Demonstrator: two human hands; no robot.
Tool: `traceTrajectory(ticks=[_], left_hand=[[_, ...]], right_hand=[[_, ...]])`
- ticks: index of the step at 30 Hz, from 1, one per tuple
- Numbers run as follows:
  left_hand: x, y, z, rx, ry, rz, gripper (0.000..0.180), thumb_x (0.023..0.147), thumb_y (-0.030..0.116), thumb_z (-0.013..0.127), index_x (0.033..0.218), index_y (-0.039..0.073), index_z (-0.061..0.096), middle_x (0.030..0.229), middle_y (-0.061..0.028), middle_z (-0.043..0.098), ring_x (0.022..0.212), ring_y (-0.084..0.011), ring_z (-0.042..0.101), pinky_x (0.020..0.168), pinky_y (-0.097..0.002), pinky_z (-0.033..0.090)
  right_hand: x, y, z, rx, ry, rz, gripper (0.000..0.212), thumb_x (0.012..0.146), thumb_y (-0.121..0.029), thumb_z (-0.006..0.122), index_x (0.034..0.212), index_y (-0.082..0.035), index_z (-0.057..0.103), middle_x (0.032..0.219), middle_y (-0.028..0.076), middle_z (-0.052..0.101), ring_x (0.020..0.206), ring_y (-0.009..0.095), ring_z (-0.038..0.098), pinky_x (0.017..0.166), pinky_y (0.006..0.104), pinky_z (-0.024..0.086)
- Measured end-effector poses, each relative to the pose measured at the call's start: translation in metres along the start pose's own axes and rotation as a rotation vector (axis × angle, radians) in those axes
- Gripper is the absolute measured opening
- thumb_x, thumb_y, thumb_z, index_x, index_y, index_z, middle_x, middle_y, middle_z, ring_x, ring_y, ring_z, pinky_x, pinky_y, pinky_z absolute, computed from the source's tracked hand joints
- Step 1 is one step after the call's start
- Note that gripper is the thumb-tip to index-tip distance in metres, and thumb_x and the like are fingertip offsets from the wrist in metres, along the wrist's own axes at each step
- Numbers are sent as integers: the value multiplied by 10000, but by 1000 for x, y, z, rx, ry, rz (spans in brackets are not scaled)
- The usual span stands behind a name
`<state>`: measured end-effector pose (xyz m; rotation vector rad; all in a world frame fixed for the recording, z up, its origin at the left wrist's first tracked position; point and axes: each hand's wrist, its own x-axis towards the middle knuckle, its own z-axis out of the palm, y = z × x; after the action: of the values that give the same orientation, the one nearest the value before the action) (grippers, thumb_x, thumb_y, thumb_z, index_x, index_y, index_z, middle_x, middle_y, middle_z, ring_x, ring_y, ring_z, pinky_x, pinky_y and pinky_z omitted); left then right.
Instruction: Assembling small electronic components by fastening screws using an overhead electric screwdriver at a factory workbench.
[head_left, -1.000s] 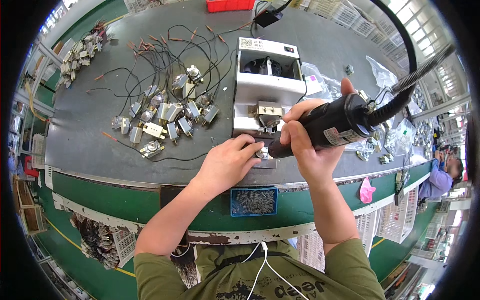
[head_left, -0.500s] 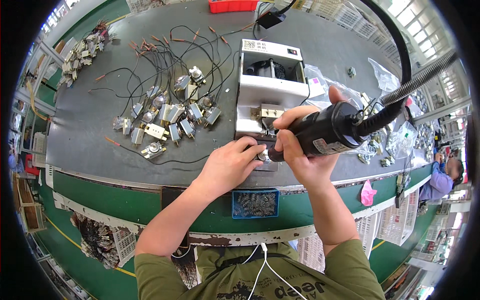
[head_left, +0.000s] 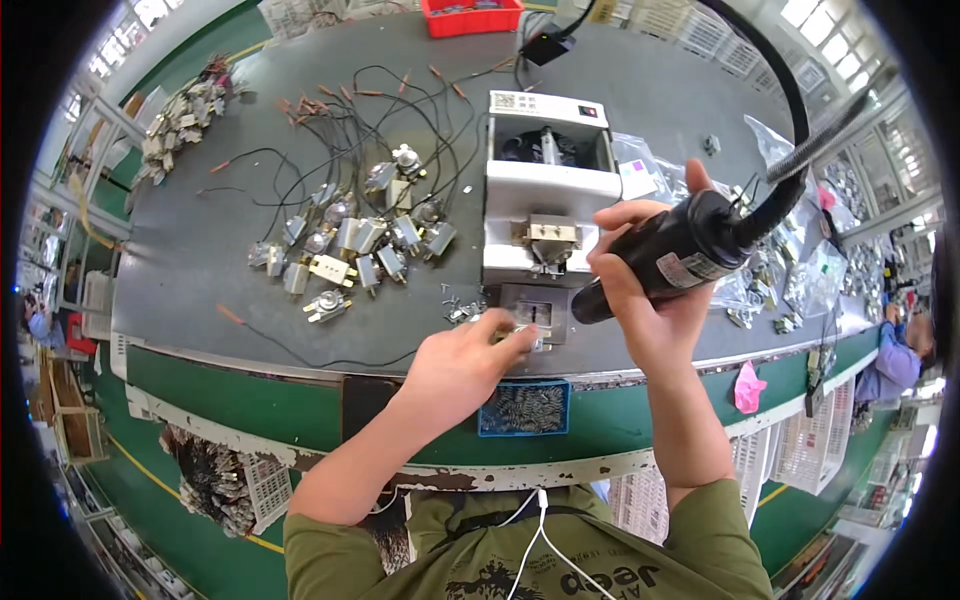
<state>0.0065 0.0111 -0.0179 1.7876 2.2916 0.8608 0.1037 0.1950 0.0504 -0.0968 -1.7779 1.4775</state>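
Note:
My right hand (head_left: 665,290) is wrapped round a black electric screwdriver (head_left: 665,255), its nose tilted down to the left above the table. At the metal fixture block (head_left: 552,300), my left hand (head_left: 465,360) pinches a small metal-and-white part (head_left: 527,335), which looks like a thermostat; the fingers cover most of it. A black lead with a copper tip (head_left: 230,314) runs across the table to that hand. Small loose screws (head_left: 462,308) lie just beyond my left fingers. Behind the fixture stands a white-and-steel machine (head_left: 553,182) with a part at its front.
Several thermostats (head_left: 365,238) with tangled leads lie on the grey table (head_left: 220,310) at left. A blue tray (head_left: 523,432) of small metal pieces sits at the front edge. Plastic bags and parts (head_left: 800,285) cover the right side. A red bin (head_left: 470,22) stands at the back.
The screwdriver has lifted away from the fixture, up and to the right. My left hand has drawn back slightly toward me with the part, uncovering the fixture's recess and the loose screws.

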Motion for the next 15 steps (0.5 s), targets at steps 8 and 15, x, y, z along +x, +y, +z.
traceTrajectory(ticks=[8, 15], left_hand=[[-178, -88, -116, 312, 648, -862, 302, 950, 86, 623, 1251, 78, 640, 1192, -131, 622, 1094, -309, 615, 900, -365, 515], [-541, -121, -34, 594, 507, -1275, 331, 992, 103, 545, 1310, 20, 587, 1264, -163, 611, 1147, -332, 587, 923, -410, 487]], right_hand=[[-5, -6, -14, -50, 102, -43, 838, 935, -128, 670, 1567, -62, 124, 1190, 195, 604, 850, 196, 646, 786, 344, 536], [-15, -6, -10, 9, 79, -15, 848, 940, -142, 664, 1573, -68, 104, 1191, 173, 590, 836, 184, 629, 769, 336, 523]])
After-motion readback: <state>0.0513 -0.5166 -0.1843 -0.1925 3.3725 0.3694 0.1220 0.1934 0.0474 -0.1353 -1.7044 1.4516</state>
